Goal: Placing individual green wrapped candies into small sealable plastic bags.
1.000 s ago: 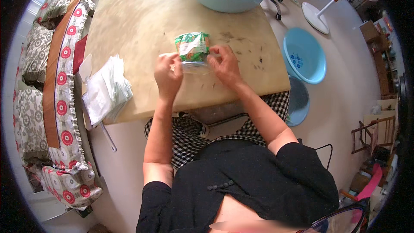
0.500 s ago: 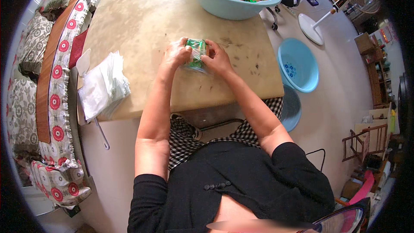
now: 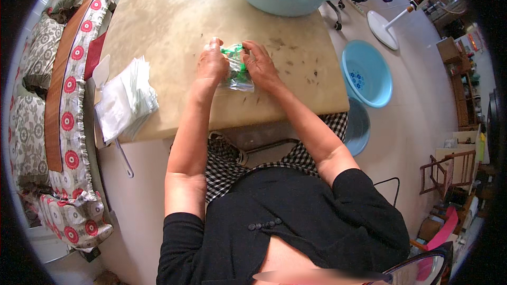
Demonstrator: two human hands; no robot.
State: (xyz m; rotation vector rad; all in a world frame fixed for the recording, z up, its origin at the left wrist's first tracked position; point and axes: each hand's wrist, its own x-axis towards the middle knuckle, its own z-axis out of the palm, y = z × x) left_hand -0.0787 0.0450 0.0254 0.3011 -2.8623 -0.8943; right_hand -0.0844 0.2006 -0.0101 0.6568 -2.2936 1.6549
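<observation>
A clear plastic bag with green-wrapped packets inside lies on the table in front of me. My left hand is closed along the bag's left side, its thumb against the plastic. From the other side my right hand grips the bag, fingers bent over its far right part. Part of the packets is hidden behind my fingers. At the table's left edge lies a stack of clear and white plastic bags, apart from both hands.
A light blue basin full of green-and-brown packets stands at the table's far side. On the floor to the right are two blue basins and a white fan base. A patterned sofa runs along the left.
My fingers have shifted on the bag, the right hand now reaching over its far side. More of the clear plastic shows at the near end. The view has tilted slightly.
</observation>
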